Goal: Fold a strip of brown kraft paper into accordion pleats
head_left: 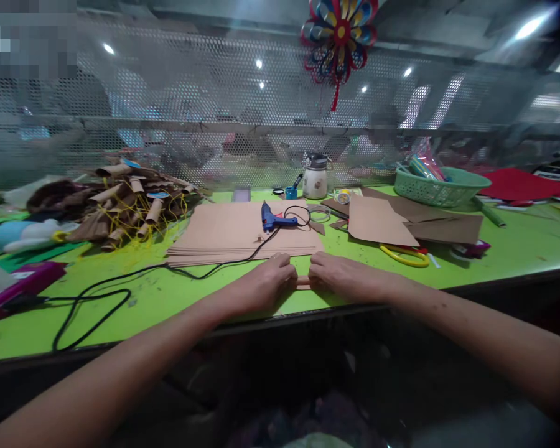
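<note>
Near the front edge of the green table, my left hand (271, 283) and my right hand (338, 278) are closed on the two ends of a narrow rolled piece of brown paper (303, 282). Only its short middle part shows between them. Just beyond my hands lies a stack of brown paper sheets (214, 227). A blue glue gun (276, 220) rests on that stack, and its black cord runs off to the left.
Brown paper rolls with yellow string (135, 199) are piled at the left. Behind stand a white jar (315, 180) and a green basket (448, 188). Loose brown sheets (378, 221) and a yellow ring (404, 257) lie right. The table edge (168, 330) runs in front.
</note>
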Tool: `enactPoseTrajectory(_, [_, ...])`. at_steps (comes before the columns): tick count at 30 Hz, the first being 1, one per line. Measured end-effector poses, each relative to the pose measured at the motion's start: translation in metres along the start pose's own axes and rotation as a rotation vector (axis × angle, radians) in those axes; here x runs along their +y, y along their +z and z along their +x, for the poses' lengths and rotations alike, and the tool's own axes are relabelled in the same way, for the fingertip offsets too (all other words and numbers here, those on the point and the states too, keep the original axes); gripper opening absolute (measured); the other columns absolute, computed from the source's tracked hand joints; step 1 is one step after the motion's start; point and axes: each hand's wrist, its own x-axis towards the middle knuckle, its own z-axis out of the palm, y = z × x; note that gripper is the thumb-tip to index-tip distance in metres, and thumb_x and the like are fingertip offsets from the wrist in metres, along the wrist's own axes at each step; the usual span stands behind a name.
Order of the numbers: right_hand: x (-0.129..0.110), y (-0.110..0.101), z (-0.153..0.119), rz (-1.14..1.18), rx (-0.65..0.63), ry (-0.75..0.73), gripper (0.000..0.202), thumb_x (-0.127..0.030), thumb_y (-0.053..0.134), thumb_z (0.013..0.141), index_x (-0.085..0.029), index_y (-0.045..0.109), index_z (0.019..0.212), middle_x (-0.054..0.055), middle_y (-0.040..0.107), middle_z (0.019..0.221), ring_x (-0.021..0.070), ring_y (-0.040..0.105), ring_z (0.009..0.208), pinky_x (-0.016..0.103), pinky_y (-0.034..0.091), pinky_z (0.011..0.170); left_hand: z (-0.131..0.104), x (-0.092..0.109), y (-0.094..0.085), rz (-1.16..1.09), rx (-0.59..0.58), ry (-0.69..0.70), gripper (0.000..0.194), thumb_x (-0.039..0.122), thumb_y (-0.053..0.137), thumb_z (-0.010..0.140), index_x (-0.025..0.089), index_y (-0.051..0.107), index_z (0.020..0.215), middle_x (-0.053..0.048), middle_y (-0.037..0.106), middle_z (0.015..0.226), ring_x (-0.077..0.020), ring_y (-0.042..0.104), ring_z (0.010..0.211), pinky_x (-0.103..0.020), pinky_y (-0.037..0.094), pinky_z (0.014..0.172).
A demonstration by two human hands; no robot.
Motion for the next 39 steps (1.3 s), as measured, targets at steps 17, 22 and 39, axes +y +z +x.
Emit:
enactPoseTrajectory(17, [0.009,0.005,-0.022,-0.015,-0.048,-0.026,0.041,0.004,0.05,0.072,-0.015,0.052,0.108,0.009,0.05,0.096,0.0208,0.042,0.09,0.03,0.036,0.072,-0.004,-0.017,-0.029,-0.148,-0.213,0.084,0.026,0.023,0.041,0.094,0.024,0.063,0.106,-0.005,0.051,0.089,-0.0163,0.049,0.078,-0.027,0.037,0.07])
enactPoseTrajectory(22, [0.009,0.006,-0.023,-0.037,-0.048,-0.012,0.04,0.004,0.048,0.075,-0.015,0.053,0.11,0.009,0.051,0.096,0.0214,0.042,0.091,0.031,0.036,0.073,-0.002,-0.019,-0.031,-0.086,-0.238,0.116,0.03,0.013,0.042,0.089,0.024,0.062,0.108,-0.005,0.052,0.092,-0.0176,0.05,0.081,-0.028,0.038,0.073])
enactPoseTrajectory(39, [-0.024,0.004,0.02,-0.329,-0.004,0.204,0.025,-0.024,0.047,0.093,-0.011,0.065,0.082,0.012,0.065,0.08,0.0222,0.058,0.079,0.031,0.036,0.069,0.017,0.007,0.008,0.394,0.006,0.025,0.017,0.02,0.05,0.089,0.013,0.062,0.079,-0.01,0.06,0.079,-0.0215,0.054,0.073,-0.035,0.038,0.067])
